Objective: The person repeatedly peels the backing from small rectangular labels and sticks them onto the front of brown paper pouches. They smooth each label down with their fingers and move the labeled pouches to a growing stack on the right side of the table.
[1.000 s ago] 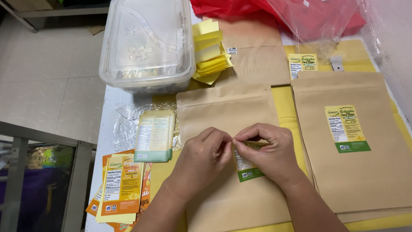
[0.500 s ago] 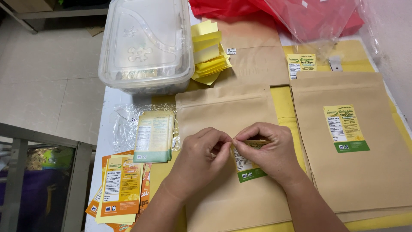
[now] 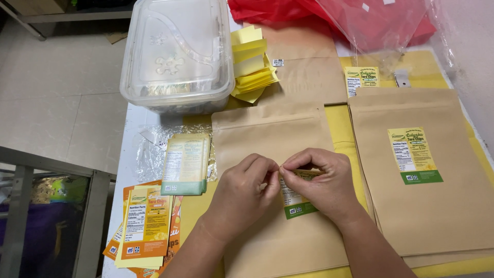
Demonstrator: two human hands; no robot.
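Head view, items logged near to far. Orange-and-yellow label sheets [image 3: 146,226] lay fanned at the table's near left corner. Our left hand [image 3: 242,198] and right hand [image 3: 321,185] met over the middle kraft pouch [image 3: 272,134], fingertips of both pinched narrow on the top edge of a green-and-yellow sticker label [image 3: 296,203] that lay on the pouch front. We judged the label thin, light and limp, likely tacky on its underside and quick to crease or fold onto itself; best taken by a corner or edge with fingertips only. The pouch beneath looked flat, stiff enough to stay put, best held by its side edges. Left of the pouch, a stack of green labels [image 3: 185,164] sat on crinkled clear film. To the right, a labelled pouch stack [image 3: 427,206]. Farther back, loose yellow backing strips [image 3: 252,64], a clear lidded plastic tub [image 3: 177,51], then a red plastic bag [image 3: 329,15].
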